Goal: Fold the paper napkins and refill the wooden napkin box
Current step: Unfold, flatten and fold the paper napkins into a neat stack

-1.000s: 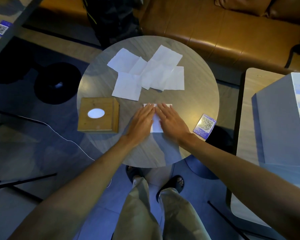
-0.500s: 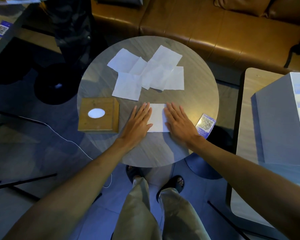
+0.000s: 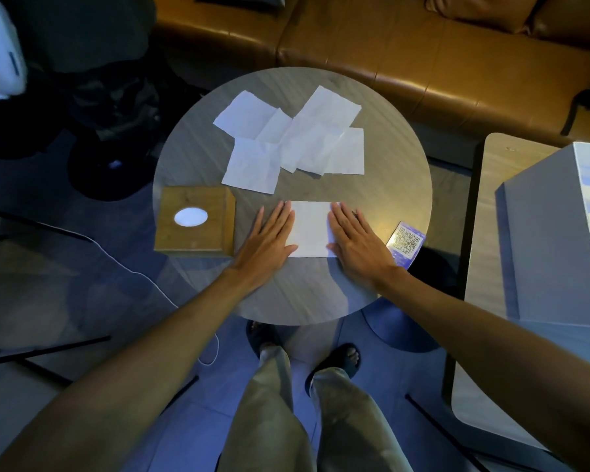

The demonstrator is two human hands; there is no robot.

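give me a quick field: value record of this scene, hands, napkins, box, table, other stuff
left hand: flat, palm down on the left edge of the folded napkin
right hand: flat, palm down on its right edge
folded napkin: flat on the table, between the hands, right of the box
loose napkins: overlapping pile of unfolded sheets on the far half of the table
wooden napkin box: at the table's left edge, lid on, white showing in its oval opening
round table: grey wood grain
QR card: by the right wrist, at the table's edge
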